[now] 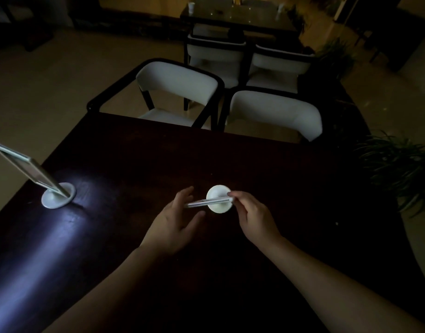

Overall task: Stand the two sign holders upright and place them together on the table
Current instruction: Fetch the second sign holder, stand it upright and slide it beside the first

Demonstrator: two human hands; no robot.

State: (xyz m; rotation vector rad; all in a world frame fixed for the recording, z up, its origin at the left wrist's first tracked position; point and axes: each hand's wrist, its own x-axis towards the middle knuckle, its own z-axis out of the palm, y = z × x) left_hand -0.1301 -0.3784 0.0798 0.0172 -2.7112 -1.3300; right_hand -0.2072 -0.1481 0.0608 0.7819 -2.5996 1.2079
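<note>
Right hand [251, 213] pinches the centre holder [212, 201]; left hand [176, 218] spread wide. Left-edge holder [54, 194] sits apart; a hurried slide could topple either.

Two upright sign holders [33, 175] [215, 201], well apart

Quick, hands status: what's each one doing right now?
Left hand: open, fingers spread beside the center sign holder, holding nothing.
Right hand: closed, pinching the right end of that holder's panel.
</note>
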